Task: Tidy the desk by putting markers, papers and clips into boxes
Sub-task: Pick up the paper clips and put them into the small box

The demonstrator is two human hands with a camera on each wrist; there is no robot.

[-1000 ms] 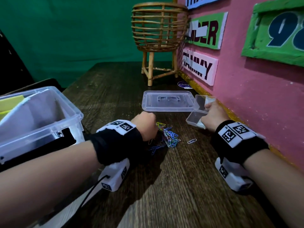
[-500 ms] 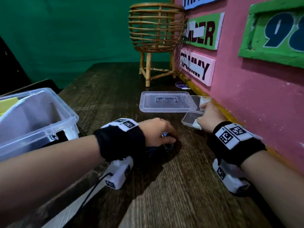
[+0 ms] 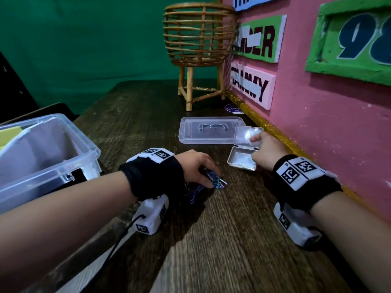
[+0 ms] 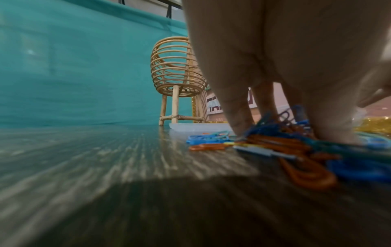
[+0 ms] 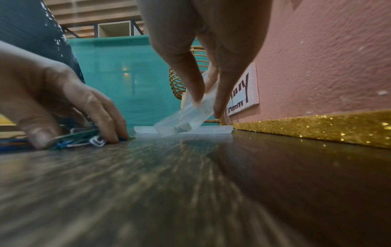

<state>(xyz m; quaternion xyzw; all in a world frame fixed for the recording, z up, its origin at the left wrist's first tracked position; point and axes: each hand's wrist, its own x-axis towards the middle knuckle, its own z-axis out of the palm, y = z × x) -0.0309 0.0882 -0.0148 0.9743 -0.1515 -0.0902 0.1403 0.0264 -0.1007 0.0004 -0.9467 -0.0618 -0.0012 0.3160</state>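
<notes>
A heap of coloured paper clips (image 3: pixel 218 183) lies mid-desk under my left hand (image 3: pixel 202 171), whose curled fingers and thumb close round them. In the left wrist view the fingertips (image 4: pixel 240 120) press into the blue and orange clips (image 4: pixel 285 147). My right hand (image 3: pixel 263 154) pinches a small clear hinged box (image 3: pixel 241 160) by its side, base tilted, lid raised. The right wrist view shows the small box (image 5: pixel 186 117) tipped up on one edge between thumb and finger, with the left hand (image 5: pixel 74 100) on the clips (image 5: pixel 80 140) at left.
A large clear storage box (image 3: pixel 90 150) with papers inside stands at the left edge. Its flat lid (image 3: pixel 207 133) lies behind the small box. A rattan basket stand (image 3: pixel 198 39) is at the back. The pink wall (image 3: pixel 317 127) with a gold strip borders the right.
My left hand dropped from a fist above the clips onto the heap and closed round it. My right hand shifted on the small box, whose lid now stands higher.
</notes>
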